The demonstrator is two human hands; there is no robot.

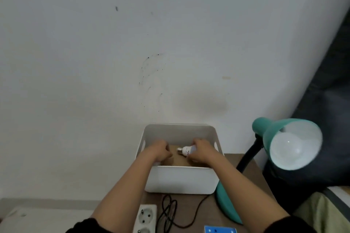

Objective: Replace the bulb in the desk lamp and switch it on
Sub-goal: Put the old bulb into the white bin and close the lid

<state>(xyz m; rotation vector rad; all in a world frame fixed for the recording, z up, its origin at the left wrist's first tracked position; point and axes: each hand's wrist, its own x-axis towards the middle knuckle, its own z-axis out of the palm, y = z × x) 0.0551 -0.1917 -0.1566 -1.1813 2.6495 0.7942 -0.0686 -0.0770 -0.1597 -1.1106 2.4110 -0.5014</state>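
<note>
A white bin (180, 178) stands on the small brown table, and both my hands reach into it. My right hand (201, 150) grips a white bulb (186, 151) whose metal screw base points left. Just left of that base, my left hand (161, 150) is curled with its fingers closed; whether it holds anything I cannot tell. A brown cardboard piece (177, 161) lies on the bin's floor under the hands. To the right stands the teal desk lamp (274, 132), its shade turned toward me with a round white bulb (291, 150) inside, unlit.
The lamp's teal base (225, 204) and black gooseneck (248, 155) sit right of the bin. A white power strip (144, 218) and black cords (170, 212) lie at the table's front. A blue box (220, 230) shows at the bottom edge. A dark cushion and bed fill the right.
</note>
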